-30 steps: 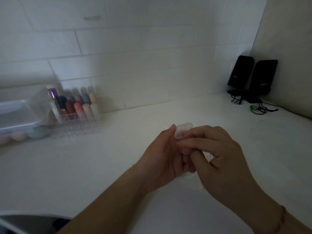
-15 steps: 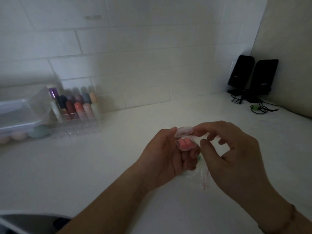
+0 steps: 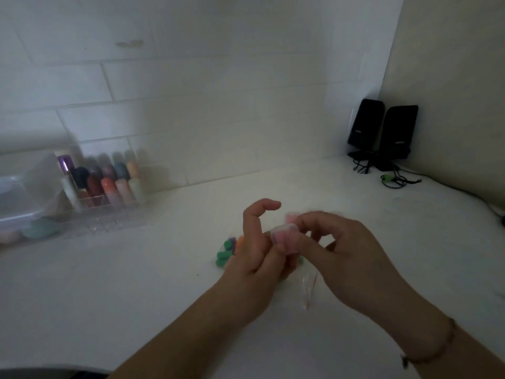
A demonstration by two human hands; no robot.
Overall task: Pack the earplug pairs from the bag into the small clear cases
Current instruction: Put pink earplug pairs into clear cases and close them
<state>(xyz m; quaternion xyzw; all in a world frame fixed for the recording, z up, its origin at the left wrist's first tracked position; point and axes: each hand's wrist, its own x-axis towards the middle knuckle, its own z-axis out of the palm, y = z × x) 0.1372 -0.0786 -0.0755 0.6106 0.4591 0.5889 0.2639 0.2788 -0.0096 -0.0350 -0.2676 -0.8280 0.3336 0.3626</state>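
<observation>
A small clear case (image 3: 284,236) with pink earplugs inside sits between both my hands, above the white counter. My left hand (image 3: 254,258) holds it from the left with the index finger raised. My right hand (image 3: 347,250) pinches the case from the right with thumb and fingers. The picture is blurred, so I cannot tell whether the lid is down. Loose green, purple and orange earplugs (image 3: 225,253) lie on the counter behind my left hand. The clear bag (image 3: 308,288) with a red strip lies under my right hand.
A clear organiser (image 3: 103,192) with coloured tubes and a plastic box (image 3: 19,212) stand at the back left against the tiled wall. Two black speakers (image 3: 382,132) with cables (image 3: 396,180) fill the back right corner.
The case showed its pink earplugs with the lid up half a second ago; now both hands have closed around it, lower on the counter. The coloured earplugs have come into sight.
</observation>
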